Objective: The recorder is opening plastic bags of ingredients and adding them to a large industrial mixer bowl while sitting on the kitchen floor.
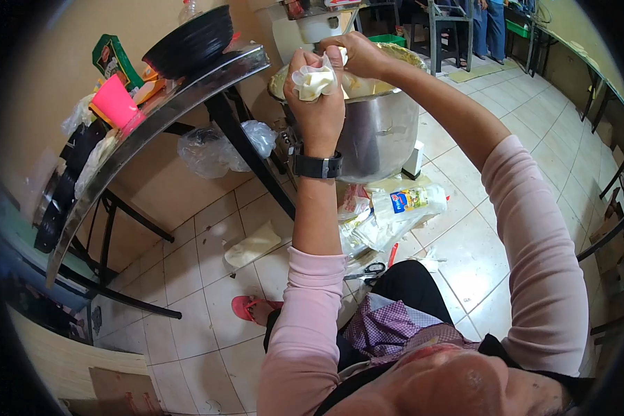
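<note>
My left hand point(320, 117) is closed around a bunched, translucent plastic bag point(314, 83) smeared with pale cream. Its gathered end sticks out between the thumb and fingers. Close beside it, my right hand point(361, 54) pinches another part of the bag with bent fingers. Both hands are raised over the near rim of a large steel mixing bowl point(379, 135). Pale cream point(364, 86) coats the inside of the bowl, and my hands hide part of it. Above the bowl stands the head of a mixer point(314, 28).
To the left is a metal-edged table point(187, 93) carrying a black bowl point(190, 41) and a pink cup point(115, 101). Crumpled plastic packaging point(395, 213) and scissors point(372, 270) lie on the tiled floor point(197, 291). Other people point(491, 28) stand at the far back.
</note>
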